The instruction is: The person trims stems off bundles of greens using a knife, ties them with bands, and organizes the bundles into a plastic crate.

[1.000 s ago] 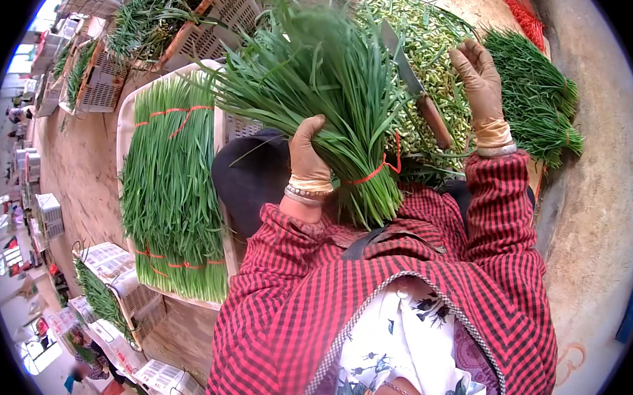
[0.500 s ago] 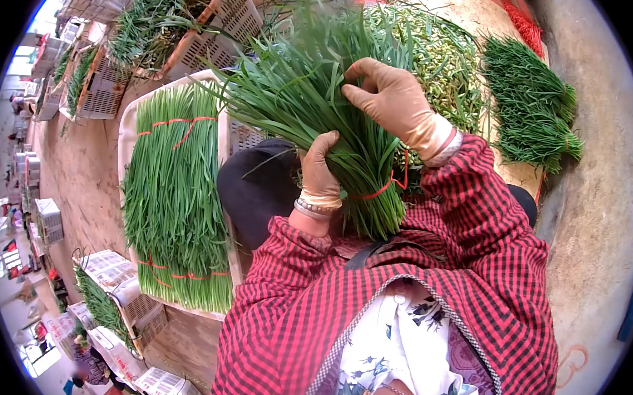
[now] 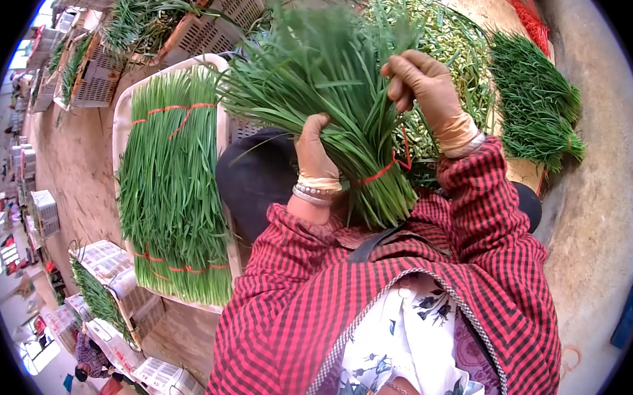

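L hand [image 3: 314, 153] grasps garlic chive bundle [image 3: 329, 101] beside trimmings [image 3: 446, 47]; red tie [image 3: 376, 173] already on, leaf ends uneven. R hand [image 3: 429, 89] pinched at its leaves, can't tell if gripping any. Crate [image 3: 215, 61] holds tied chives [image 3: 171, 168]; held one's outside.

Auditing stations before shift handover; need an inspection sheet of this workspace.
Surface: tan board, partly covered.
Job's things: green bunch with red tie; tied greens in pale tub; dark green bundles at right.
Clutter: loose trimmings heaped on the board.
Grippers: left hand grips the bunch; right hand at its leaves, hold unclear.
Cables: nothing seen.
Surroundings: slatted crate, another person in background.
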Tool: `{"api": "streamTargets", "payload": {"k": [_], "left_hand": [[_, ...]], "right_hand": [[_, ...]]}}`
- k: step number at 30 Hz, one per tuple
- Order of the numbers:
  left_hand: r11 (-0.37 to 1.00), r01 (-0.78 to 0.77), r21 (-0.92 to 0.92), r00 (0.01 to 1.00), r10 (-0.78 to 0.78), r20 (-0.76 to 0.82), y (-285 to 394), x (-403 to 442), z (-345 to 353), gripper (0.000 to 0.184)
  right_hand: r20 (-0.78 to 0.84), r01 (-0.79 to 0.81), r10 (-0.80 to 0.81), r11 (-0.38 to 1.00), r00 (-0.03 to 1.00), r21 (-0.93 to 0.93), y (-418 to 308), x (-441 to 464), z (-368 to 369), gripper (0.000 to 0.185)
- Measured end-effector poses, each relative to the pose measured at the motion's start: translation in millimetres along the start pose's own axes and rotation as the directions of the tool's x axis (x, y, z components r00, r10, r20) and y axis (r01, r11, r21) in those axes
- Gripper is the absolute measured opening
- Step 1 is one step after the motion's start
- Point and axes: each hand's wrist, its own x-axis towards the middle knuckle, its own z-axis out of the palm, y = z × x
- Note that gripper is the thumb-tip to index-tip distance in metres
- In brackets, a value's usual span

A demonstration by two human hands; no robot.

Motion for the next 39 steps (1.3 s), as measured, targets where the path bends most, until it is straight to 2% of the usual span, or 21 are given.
{"api": "streamTargets", "payload": {"k": [1, 4, 6, 8, 9, 10, 11, 12, 14, 16, 18, 20, 21, 23, 26, 29, 34, 36, 37, 38, 39], "left_hand": [[0.999, -0.033, 0.040, 0.999, 0.033, -0.003, -1, -3, 0, 0.029], [0.990, -0.094, 0.106, 0.994, 0.100, -0.052, -3, 0, -3, 0.027], [0.990, -0.081, 0.117, 0.996, 0.086, -0.039, -5, -1, -4, 0.026], [0.990, -0.065, 0.123, 0.997, 0.070, -0.044, -5, -4, -1, 0.025], [0.991, -0.067, 0.119, 0.996, 0.073, -0.047, -10, -1, -5, 0.025], [0.972, -0.156, 0.177, 0.985, 0.168, -0.050, -20, 5, -13, 0.024], [0.941, -0.241, 0.238, 0.965, 0.259, -0.047, -23, 8, -17, 0.024], [0.940, -0.242, 0.240, 0.965, 0.260, -0.045, -24, 12, -21, 0.024], [0.967, -0.210, 0.146, 0.976, 0.217, -0.030, -24, 14, -23, 0.025], [0.963, -0.221, 0.154, 0.974, 0.227, -0.021, -24, 11, -22, 0.026], [0.956, -0.243, 0.164, 0.970, 0.239, 0.041, -22, 8, -17, 0.027], [0.953, -0.236, 0.191, 0.972, 0.233, 0.039, -20, 3, -16, 0.023], [0.937, -0.234, 0.260, 0.972, 0.231, 0.043, -19, 2, -16, 0.022], [0.915, -0.238, 0.326, 0.971, 0.234, 0.052, -18, -1, -15, 0.021], [0.902, -0.272, 0.335, 0.962, 0.265, 0.066, -16, -3, -13, 0.021], [0.958, -0.181, 0.222, 0.983, 0.173, 0.057, -14, -4, -12, 0.020], [0.999, -0.041, 0.032, 0.999, 0.042, -0.008, -12, -4, -8, 0.026], [0.992, -0.113, 0.058, 0.993, 0.111, 0.035, -16, 1, -14, 0.026], [0.995, -0.082, 0.060, 0.996, 0.081, 0.022, -15, -1, -13, 0.025], [0.997, -0.050, 0.060, 0.999, 0.049, 0.010, -15, -3, -11, 0.025], [0.998, -0.016, 0.062, 1.000, 0.015, 0.011, -13, -3, -10, 0.027]], "right_hand": [[-0.041, 0.046, -0.043, 0.995, 0.998, 0.090, 5, -3, -5, 0.025], [-0.087, 0.041, -0.035, 0.996, 0.996, 0.077, 5, 2, -11, 0.025], [-0.040, 0.031, -0.030, 0.999, 0.999, 0.030, -5, 1, -9, 0.025], [-0.029, 0.080, -0.078, 0.993, 0.997, 0.091, -13, 3, -8, 0.024], [-0.067, 0.169, -0.158, 0.962, 0.985, 0.214, -22, 9, -21, 0.023], [-0.221, 0.255, -0.219, 0.955, 0.950, 0.150, -27, 21, -37, 0.022], [-0.257, 0.246, -0.224, 0.968, 0.940, 0.056, -36, 26, -46, 0.023], [-0.295, 0.233, -0.235, 0.972, 0.926, -0.040, -42, 29, -53, 0.025], [-0.220, 0.049, -0.134, 0.935, 0.966, -0.351, -45, 21, -43, 0.042], [-0.106, 0.027, -0.065, 0.946, 0.992, -0.324, -30, 4, -7, 0.038], [0.178, 0.185, -0.117, 0.881, 0.977, -0.436, -5, -10, 23, 0.030], [0.254, 0.210, -0.056, 0.745, 0.965, -0.633, 13, -15, 41, 0.027], [0.254, 0.210, -0.057, 0.749, 0.965, -0.628, 21, -15, 45, 0.027], [0.193, 0.255, -0.168, 0.691, 0.967, -0.676, 30, -15, 47, 0.023], [0.179, 0.198, -0.116, 0.800, 0.977, -0.566, 33, -17, 46, 0.022], [0.191, 0.146, -0.047, 0.825, 0.980, -0.547, 36, -20, 45, 0.020], [0.218, 0.178, -0.061, 0.801, 0.974, -0.571, 55, -15, 36, 0.029], [0.158, 0.136, -0.061, 0.841, 0.985, -0.523, 58, -19, 34, 0.029], [0.171, 0.226, -0.157, 0.808, 0.973, -0.544, 55, -19, 37, 0.026], [0.171, 0.229, -0.161, 0.808, 0.972, -0.543, 50, -22, 37, 0.026], [0.135, 0.083, -0.030, 0.911, 0.990, -0.404, 43, -26, 36, 0.024]]}}
